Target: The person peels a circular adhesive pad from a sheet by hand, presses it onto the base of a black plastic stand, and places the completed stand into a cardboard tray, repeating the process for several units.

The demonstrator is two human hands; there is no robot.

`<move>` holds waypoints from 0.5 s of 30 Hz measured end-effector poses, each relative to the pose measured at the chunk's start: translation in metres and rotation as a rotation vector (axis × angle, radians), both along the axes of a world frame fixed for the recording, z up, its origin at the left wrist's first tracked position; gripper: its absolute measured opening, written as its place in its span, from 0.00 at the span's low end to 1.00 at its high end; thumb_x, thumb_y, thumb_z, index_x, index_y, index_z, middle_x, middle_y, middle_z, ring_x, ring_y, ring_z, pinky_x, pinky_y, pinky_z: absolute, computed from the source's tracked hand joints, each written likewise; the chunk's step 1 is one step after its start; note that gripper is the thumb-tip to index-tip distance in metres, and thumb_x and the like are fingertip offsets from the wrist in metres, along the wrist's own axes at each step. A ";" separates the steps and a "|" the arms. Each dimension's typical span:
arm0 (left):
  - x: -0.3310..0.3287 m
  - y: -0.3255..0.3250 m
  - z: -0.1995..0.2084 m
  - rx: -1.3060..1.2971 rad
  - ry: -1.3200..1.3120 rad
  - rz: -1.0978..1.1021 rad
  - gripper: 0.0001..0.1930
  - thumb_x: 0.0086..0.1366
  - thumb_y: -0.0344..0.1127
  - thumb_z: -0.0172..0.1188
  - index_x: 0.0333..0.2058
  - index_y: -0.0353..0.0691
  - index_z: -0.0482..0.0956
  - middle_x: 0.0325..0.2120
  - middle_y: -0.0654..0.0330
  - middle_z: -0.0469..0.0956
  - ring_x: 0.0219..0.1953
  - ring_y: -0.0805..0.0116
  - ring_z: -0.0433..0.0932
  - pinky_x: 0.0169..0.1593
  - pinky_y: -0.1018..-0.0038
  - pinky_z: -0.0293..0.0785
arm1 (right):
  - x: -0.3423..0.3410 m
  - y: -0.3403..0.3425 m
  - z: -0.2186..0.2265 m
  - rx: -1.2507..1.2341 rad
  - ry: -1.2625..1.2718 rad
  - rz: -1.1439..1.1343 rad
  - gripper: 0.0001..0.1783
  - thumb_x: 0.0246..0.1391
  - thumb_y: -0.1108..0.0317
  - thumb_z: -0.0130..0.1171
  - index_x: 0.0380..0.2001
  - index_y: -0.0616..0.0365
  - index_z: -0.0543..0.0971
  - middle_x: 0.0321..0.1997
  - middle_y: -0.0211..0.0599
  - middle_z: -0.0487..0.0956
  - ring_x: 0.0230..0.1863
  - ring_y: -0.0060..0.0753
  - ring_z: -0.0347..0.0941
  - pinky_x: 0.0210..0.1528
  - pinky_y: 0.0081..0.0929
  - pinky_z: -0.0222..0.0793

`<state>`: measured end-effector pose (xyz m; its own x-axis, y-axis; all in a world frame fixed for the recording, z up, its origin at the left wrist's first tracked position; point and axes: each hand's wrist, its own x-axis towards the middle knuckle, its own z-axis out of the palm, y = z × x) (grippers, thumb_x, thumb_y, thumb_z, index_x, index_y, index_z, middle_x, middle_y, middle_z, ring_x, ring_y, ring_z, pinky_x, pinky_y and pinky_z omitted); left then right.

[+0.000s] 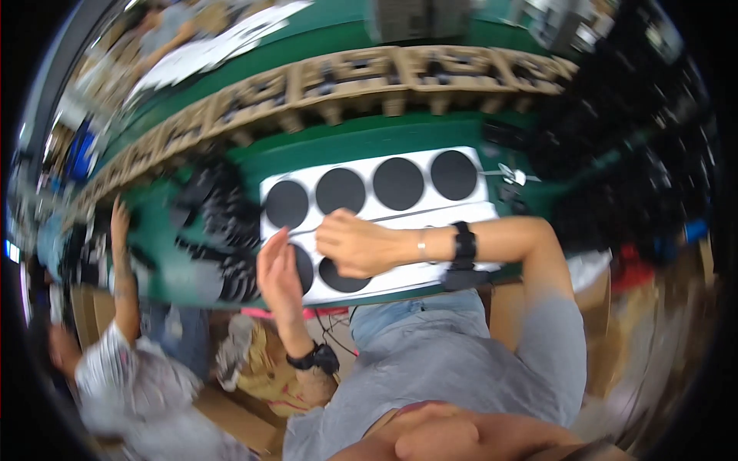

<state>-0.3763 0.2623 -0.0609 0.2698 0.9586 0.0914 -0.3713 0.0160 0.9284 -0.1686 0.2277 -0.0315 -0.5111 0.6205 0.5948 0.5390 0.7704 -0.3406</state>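
Note:
Two white sheets lie on the green table; the far sheet carries several black round discs in a row. Over the near sheet is my right hand, its fingers curled closed; whatever they may hold is hidden. Below it a black disc on the near sheet is partly covered. My left hand is at that sheet's left end, fingers stretched and slightly apart, with nothing visible in it. Another black disc shows just beside its fingers. The hands are close but apart.
Black ribbed parts are heaped left of the sheets. A row of brown moulded trays holding dark parts runs along the far side. Many black items are piled on the right. A co-worker's hand rests at the table's far left.

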 end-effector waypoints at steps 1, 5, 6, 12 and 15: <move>0.010 -0.006 -0.001 0.036 0.028 -0.003 0.19 0.66 0.30 0.49 0.54 0.29 0.67 0.58 0.49 0.67 0.64 0.61 0.61 0.67 0.67 0.53 | 0.014 -0.002 -0.001 -0.011 0.071 0.017 0.13 0.30 0.75 0.55 0.26 0.61 0.68 0.31 0.43 0.67 0.37 0.47 0.66 0.38 0.38 0.63; 0.054 -0.034 0.016 0.155 0.238 -0.042 0.18 0.62 0.28 0.55 0.52 0.32 0.71 0.54 0.52 0.72 0.60 0.62 0.67 0.63 0.68 0.58 | 0.073 -0.007 0.009 -0.016 0.593 -0.196 0.12 0.27 0.83 0.40 0.22 0.59 0.63 0.24 0.36 0.59 0.23 0.34 0.56 0.27 0.27 0.57; 0.062 -0.032 0.011 0.419 0.382 -0.038 0.17 0.59 0.27 0.57 0.49 0.32 0.73 0.52 0.51 0.74 0.59 0.58 0.68 0.62 0.67 0.60 | 0.092 -0.007 0.003 -0.177 0.884 -0.199 0.12 0.29 0.83 0.39 0.23 0.57 0.61 0.26 0.30 0.59 0.27 0.27 0.55 0.31 0.21 0.55; 0.044 -0.073 0.032 0.687 0.521 0.902 0.10 0.50 0.21 0.60 0.34 0.32 0.76 0.36 0.53 0.79 0.36 0.61 0.76 0.44 0.69 0.72 | 0.145 -0.022 0.022 -0.288 0.978 -0.186 0.13 0.38 0.87 0.41 0.24 0.55 0.59 0.27 0.30 0.58 0.29 0.24 0.53 0.32 0.17 0.51; -0.030 0.005 0.032 0.486 0.981 0.872 0.29 0.49 0.36 0.70 0.51 0.37 0.71 0.55 0.49 0.69 0.55 0.52 0.69 0.58 0.63 0.63 | 0.126 0.007 0.011 -0.233 0.850 -0.114 0.13 0.44 0.89 0.42 0.23 0.55 0.60 0.27 0.30 0.59 0.29 0.23 0.55 0.31 0.16 0.52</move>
